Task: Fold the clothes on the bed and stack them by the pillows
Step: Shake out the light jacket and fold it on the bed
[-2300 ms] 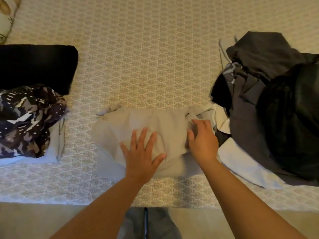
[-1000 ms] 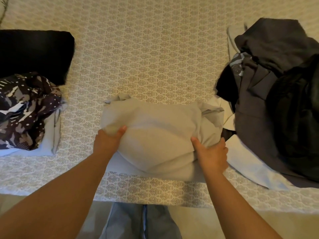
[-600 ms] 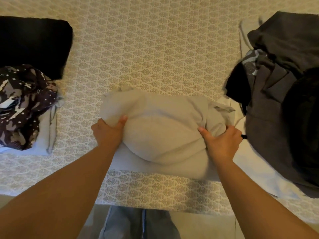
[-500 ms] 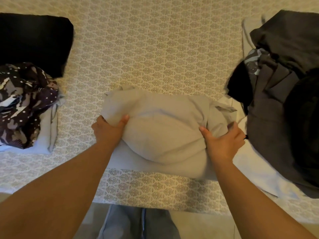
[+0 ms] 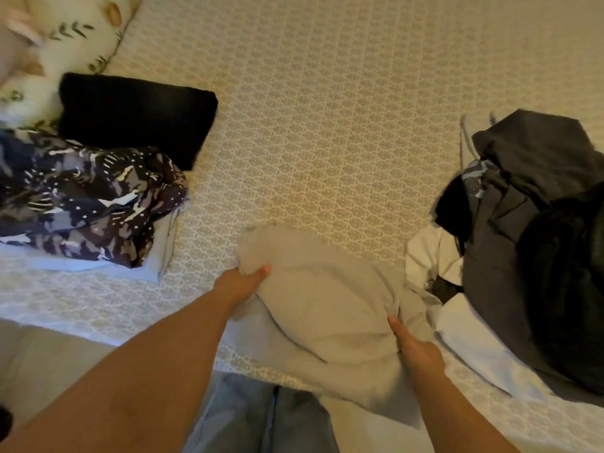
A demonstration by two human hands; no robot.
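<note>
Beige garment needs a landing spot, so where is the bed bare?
Bare bedspread runs between the black cushion and the dark unfolded heap. Crowded: far left, where the patterned folded stack lies, and far right.

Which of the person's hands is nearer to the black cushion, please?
Left. The left hand grips the beige garment's near-left end, below and right of the black cushion; the right hand grips its right end, farther away.
</note>
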